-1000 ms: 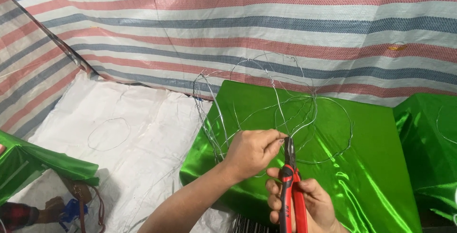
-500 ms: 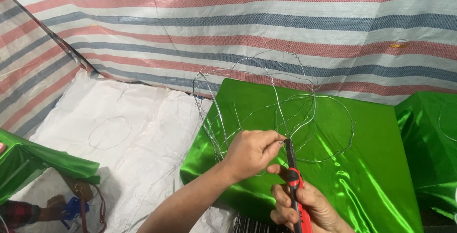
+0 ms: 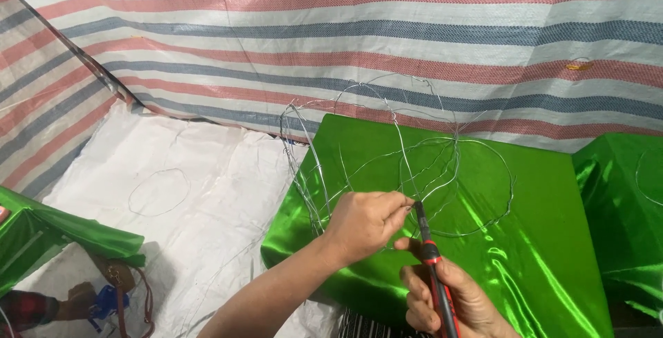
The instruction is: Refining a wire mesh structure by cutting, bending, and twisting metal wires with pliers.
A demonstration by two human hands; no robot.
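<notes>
Around the work lies a shiny green foil sheet (image 3: 525, 241), spread over the floor covering, with a second green foil sheet (image 3: 621, 200) just beside it on the right and a third (image 3: 41, 234) at the lower left. A white woven sheet (image 3: 207, 193) covers the ground to the left, carrying a loose wire ring (image 3: 159, 191), and a striped red, blue and white tarpaulin (image 3: 387, 27) rises behind everything. A brown bag with a strap (image 3: 124, 283) sits at the lower left.

The wire frame (image 3: 414, 165), a cage of thin looping wires, stands on the green foil in front of the hands, its loops crossing between the camera and the tarpaulin. The left hand (image 3: 366, 224) pinches a wire of the frame between its fingertips. The right hand (image 3: 449, 300) is wrapped around red-handled pliers (image 3: 431, 269), whose dark tip meets the wire right at the left fingertips.

Compared with a second ago, the pliers have tilted so that their tip leans toward the left hand, and the right hand sits slightly lower; the frame stands as it did.
</notes>
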